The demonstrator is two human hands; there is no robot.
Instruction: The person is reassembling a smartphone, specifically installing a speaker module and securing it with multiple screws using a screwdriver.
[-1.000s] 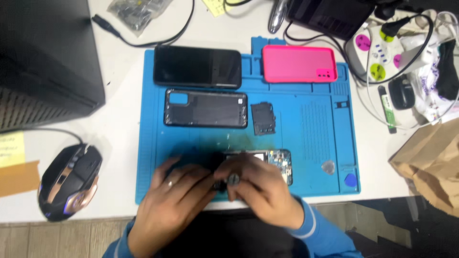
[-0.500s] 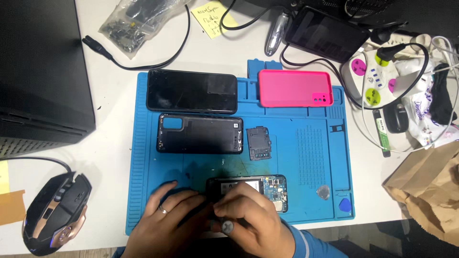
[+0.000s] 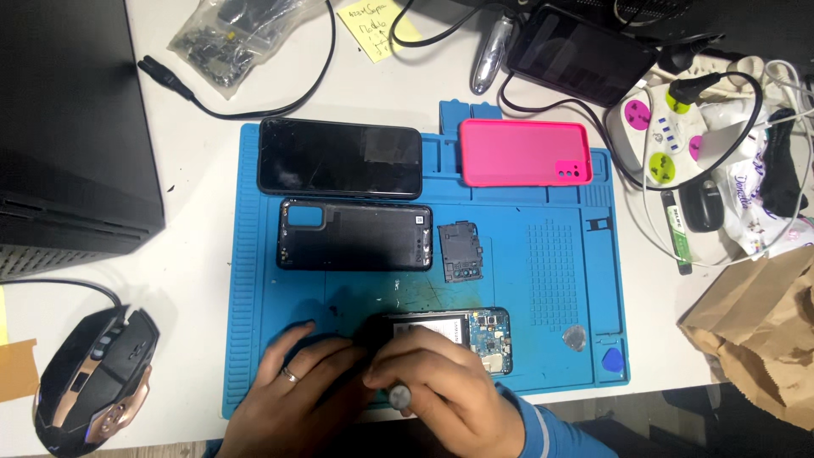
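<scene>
An opened phone body point(image 3: 479, 332) with its circuit board exposed lies near the front edge of the blue work mat point(image 3: 543, 254). My left hand point(image 3: 292, 386) rests on the phone's left end and covers it. My right hand point(image 3: 441, 382) is closed around a small screwdriver point(image 3: 397, 395) whose round end cap shows between the fingers; its tip is hidden. Further back on the mat lie a black back cover point(image 3: 354, 236), a small black inner cover piece point(image 3: 460, 251), a phone with a dark screen point(image 3: 339, 158) and a pink phone case point(image 3: 526, 153).
A gaming mouse point(image 3: 93, 382) sits at the front left, a black computer case point(image 3: 72, 127) at the left. A power strip point(image 3: 670, 136) with cables, a brown paper bag point(image 3: 763, 331), a coin-like disc point(image 3: 575, 338) and a blue pick point(image 3: 612, 360) are at the right.
The view has shifted a little. My hands stay over the opened phone, pressed closer together, and the screwdriver's end cap now shows lower between the fingers.
</scene>
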